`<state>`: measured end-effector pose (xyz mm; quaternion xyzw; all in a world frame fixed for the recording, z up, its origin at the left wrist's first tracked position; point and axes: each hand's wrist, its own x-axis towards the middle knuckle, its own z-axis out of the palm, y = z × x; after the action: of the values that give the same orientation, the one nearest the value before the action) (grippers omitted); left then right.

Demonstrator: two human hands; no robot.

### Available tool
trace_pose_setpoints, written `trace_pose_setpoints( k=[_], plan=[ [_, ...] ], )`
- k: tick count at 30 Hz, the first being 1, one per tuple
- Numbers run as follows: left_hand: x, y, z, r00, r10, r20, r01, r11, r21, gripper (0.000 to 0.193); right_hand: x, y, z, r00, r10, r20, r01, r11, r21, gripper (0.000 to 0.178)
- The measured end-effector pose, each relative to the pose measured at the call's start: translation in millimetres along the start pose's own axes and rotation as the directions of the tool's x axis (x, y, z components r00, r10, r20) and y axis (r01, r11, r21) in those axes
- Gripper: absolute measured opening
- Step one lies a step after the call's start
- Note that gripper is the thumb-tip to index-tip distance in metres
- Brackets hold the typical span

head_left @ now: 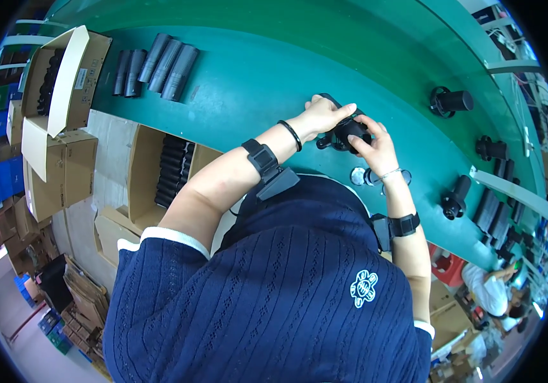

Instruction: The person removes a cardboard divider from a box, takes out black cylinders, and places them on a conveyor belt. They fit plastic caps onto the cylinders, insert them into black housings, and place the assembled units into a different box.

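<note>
Both my hands meet over the green bench at a black cylindrical device (352, 135) with a rounded body and small projecting parts. My left hand (323, 117) is closed round its far left side, with the thumb pointing right along the top. From the right, my right hand (376, 150) grips the rounded body between thumb and fingers. My fingers hide part of the device, so its exact kind cannot be made out. Close below my hands lie small round pieces, one a pale-faced disc (357, 176). A black cylinder with a ring-shaped mount (456, 102) rests further right.
Several dark tubes (179, 71) lie at the bench's left end. Beside it stand an open carton (82, 80) and another carton (140, 172) filled with black cylinders. More mounted cylinders (456, 198) and tubes (487, 210) lie at right, near a red stool (447, 267) and another person (487, 290).
</note>
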<state>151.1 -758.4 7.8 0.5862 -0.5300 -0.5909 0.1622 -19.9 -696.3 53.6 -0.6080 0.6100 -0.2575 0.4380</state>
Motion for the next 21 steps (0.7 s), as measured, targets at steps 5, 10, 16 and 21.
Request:
trace_pose_setpoints(
  k=[5,10,16,21],
  plan=[
    [0.7,-7.5,-0.9,0.986,0.148,-0.079,-0.139,0.984,0.114,0.063,3.7,-4.0,1.7,0.994,0.075,0.074,-0.068,0.993,-0.092,0.047],
    [-13.2,10.5,-18.3,0.988,0.148,0.039,-0.152,0.982,0.113,0.066,3.4,-5.8,-2.3,0.998,0.043,0.046,-0.037,0.992,-0.117,0.043],
    [-38.6,13.5,-22.1,0.96,-0.196,0.201,0.263,0.879,-0.397,0.065,6.0,-14.1,-2.1,0.909,0.416,0.032,-0.385,0.808,0.446,0.036],
    [-35.2,16.9,-27.5,0.944,-0.128,0.303,0.28,0.798,-0.534,0.061,2.1,-22.0,-3.6,0.87,0.49,0.05,-0.432,0.71,0.557,0.033]
  ],
)
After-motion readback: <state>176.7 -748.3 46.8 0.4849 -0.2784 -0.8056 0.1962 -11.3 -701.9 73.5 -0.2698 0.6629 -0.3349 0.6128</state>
